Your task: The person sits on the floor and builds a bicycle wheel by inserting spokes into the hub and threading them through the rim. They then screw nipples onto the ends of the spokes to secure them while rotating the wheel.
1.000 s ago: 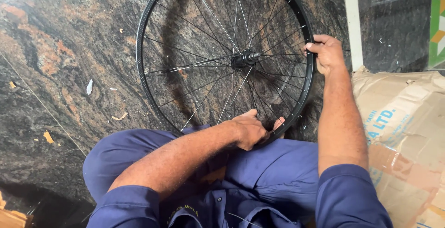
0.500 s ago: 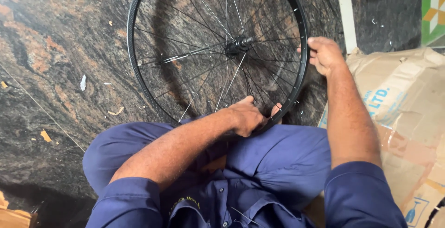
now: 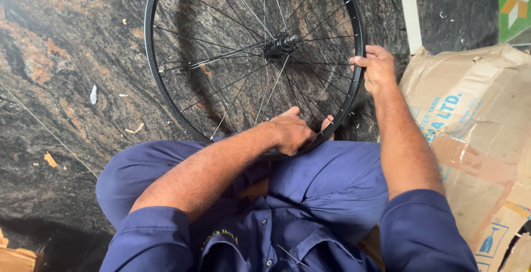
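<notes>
black spoked wheel [image 3: 260, 56]: left hand [image 3: 292, 132] grips its lower rim, right hand [image 3: 377, 67] grips the side.

Flattened brown cardboard carton [image 3: 475, 133] lying at the right of the head view, on the dark stone floor: creased, torn at its edges, with blue lettering on its upper panel and small blue handling symbols near its lower corner.

Dark marbled stone floor [image 3: 72, 73]: flattened cardboard [image 3: 475, 117], paper scraps [image 3: 93, 94].
</notes>
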